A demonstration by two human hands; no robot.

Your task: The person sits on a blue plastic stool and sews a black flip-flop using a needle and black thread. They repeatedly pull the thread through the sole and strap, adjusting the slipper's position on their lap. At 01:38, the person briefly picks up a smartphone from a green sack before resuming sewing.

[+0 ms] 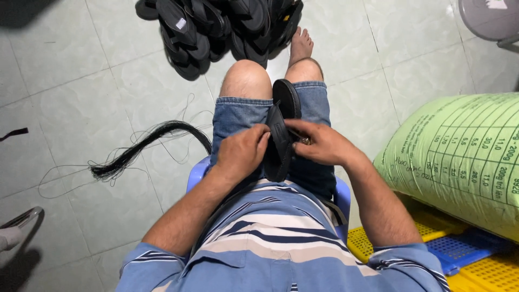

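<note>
A black sandal [281, 127] is held on edge over the lap, at the 12 o'clock side of the body, with the left hand [240, 154] and right hand [321, 143] both closed around its sole, and a pile of black sandals [216, 27] lies further at 12 o'clock on the floor.

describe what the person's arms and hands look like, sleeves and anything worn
Both forearms are bare. The short sleeves end above the elbows, blue with dark and white stripes near the cuffs, matching the striped shirt. The left hand wears nothing visible. The right hand shows a small metallic glint at a finger, perhaps a ring; too small to tell.
</note>
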